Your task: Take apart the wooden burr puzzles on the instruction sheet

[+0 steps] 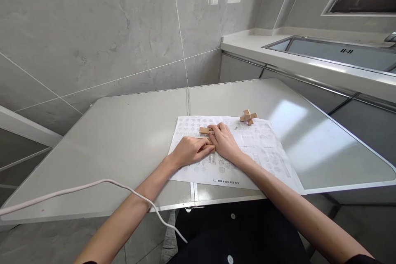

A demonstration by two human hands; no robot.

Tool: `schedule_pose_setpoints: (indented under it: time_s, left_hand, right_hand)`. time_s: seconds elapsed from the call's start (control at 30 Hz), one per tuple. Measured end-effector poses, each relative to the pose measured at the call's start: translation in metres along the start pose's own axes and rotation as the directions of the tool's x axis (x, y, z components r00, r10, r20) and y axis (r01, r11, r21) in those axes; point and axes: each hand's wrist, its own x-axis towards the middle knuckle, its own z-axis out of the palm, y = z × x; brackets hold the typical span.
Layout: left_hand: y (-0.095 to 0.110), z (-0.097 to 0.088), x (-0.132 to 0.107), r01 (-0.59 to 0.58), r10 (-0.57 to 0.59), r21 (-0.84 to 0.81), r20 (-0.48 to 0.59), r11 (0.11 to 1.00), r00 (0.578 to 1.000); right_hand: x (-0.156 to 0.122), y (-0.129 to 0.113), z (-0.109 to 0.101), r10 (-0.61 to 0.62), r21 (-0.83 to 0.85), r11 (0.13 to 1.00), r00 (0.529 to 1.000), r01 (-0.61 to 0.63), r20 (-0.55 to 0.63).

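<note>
- Our left hand [190, 149] and right hand [226, 142] meet, gripping wooden pieces [203, 130] between them.
- Beyond our right hand sits a wooden burr puzzle [248, 117].
- Under both hands lies a diagram sheet [262, 146] on the counter [133, 136].

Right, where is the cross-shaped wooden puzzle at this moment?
In the head view, the cross-shaped wooden puzzle sits right of centre, at the far edge of the printed sheet, beyond the right hand.
</note>
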Motion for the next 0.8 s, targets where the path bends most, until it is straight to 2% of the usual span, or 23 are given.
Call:
schedule_pose_setpoints:
  time_s: [0.27,0.47,0.63,0.8]
  left_hand:
    - [0.0018,-0.0015,0.0007,-0.039,0.039,0.032,-0.008,0.999,0.999]
    - [0.0012,-0.0022,0.0010,0.033,-0.034,-0.070,-0.014,0.997,0.999]
    - [-0.0006,-0.0020,0.0004,0.026,-0.026,-0.035,-0.011,0.999,1.000]
    - [-0.0030,-0.0027,-0.0003,0.084,-0.088,-0.103,-0.037,0.991,0.995]
  right_hand:
    - [0.0017,0.0042,0.0035,0.011,-0.003,1.000,0.998,-0.011,-0.058]
    - [0.0019,0.0019,0.0010,0.028,0.020,0.999,0.998,-0.027,-0.055]
    - [0.0017,0.0010,-0.0010,0.030,0.044,0.999,0.999,-0.028,-0.044]
    - [0.0024,0.0016,-0.0013,0.045,0.061,0.997,0.998,-0.042,-0.041]
